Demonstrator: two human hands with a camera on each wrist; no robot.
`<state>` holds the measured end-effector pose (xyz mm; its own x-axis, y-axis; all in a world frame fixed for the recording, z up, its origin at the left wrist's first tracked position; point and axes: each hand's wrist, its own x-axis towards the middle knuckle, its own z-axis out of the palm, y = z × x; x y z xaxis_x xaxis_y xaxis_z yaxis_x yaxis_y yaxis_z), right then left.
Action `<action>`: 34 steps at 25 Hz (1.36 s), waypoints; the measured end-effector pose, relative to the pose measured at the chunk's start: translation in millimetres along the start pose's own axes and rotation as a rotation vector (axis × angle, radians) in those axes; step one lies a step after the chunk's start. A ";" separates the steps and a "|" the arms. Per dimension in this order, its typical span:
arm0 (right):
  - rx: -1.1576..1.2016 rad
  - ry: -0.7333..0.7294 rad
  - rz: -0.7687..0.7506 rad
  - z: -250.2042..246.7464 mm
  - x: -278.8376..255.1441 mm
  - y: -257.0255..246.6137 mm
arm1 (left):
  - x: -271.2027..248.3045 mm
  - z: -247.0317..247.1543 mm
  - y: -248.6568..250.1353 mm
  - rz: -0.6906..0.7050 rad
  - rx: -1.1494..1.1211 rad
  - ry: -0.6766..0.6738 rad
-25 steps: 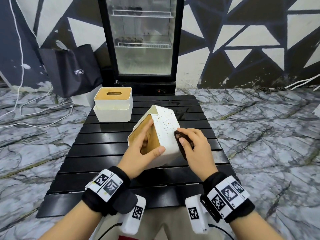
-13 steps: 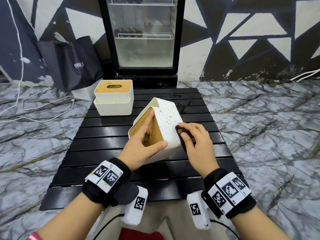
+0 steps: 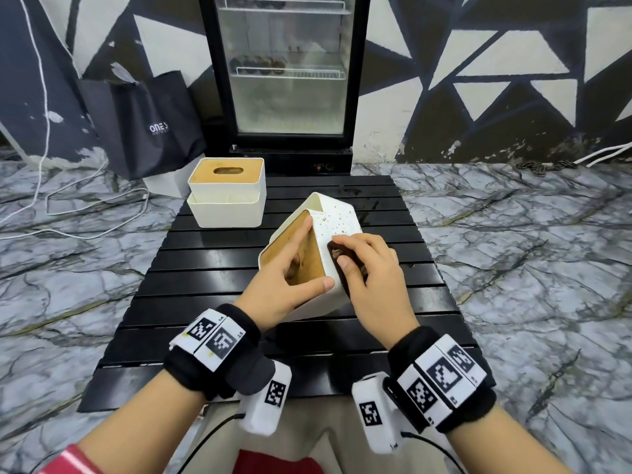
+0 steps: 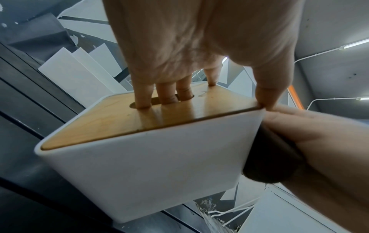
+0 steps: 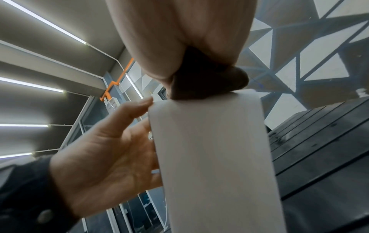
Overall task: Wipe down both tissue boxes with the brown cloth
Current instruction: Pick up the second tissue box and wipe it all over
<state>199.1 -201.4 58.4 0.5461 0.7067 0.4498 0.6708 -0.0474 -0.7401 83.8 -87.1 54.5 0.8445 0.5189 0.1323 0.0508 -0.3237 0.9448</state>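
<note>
A white tissue box [image 3: 338,222] with a wooden lid [image 3: 301,254] stands tilted on one edge at the middle of the black slatted table [image 3: 205,285]. My left hand [image 3: 290,278] grips it, three fingers [image 4: 165,96] hooked into the lid slot and the thumb on the lid's edge. My right hand [image 3: 366,268] holds the bunched brown cloth [image 3: 337,253] and presses it against the box's speckled side. The cloth [image 5: 201,82] touches the box's upper corner in the right wrist view. A second white tissue box [image 3: 227,195] with a wooden lid sits upright at the table's far left.
A glass-door fridge [image 3: 284,73] stands behind the table. A black shopping bag [image 3: 143,121] leans on the wall at the left, with white cables [image 3: 68,206] on the marble floor. Bare slats lie left of and in front of the tilted box.
The right hand with the cloth has slid slightly up along the box's speckled side. The left hand keeps the same grip on the tilted box.
</note>
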 end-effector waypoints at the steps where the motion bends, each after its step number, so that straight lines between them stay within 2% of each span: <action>1: 0.000 -0.007 -0.015 2.2 0.1 -4.1 | 0.0 -0.1 -0.2 0.006 -0.001 -0.008; 6: 0.011 -0.013 -0.081 -0.8 -12.0 -2.3 | -1.0 -1.1 -1.2 -0.001 0.001 0.005; 14: -0.013 0.043 -0.063 5.2 32.6 -10.0 | -3.9 4.9 5.6 0.020 0.051 0.014; 21: -0.014 0.048 -0.038 7.2 15.9 -10.7 | -4.2 4.0 5.8 0.015 0.050 0.007; 28: -0.017 0.053 -0.048 10.4 43.5 -11.0 | -4.6 3.7 6.5 0.032 0.064 0.001; 34: 0.001 0.031 -0.053 9.3 20.3 -10.3 | -2.4 1.8 1.0 0.027 0.028 -0.002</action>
<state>198.6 -180.0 70.5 0.5253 0.6861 0.5033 0.6987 -0.0103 -0.7153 82.7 -90.1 54.6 0.8468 0.5082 0.1568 0.0431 -0.3594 0.9322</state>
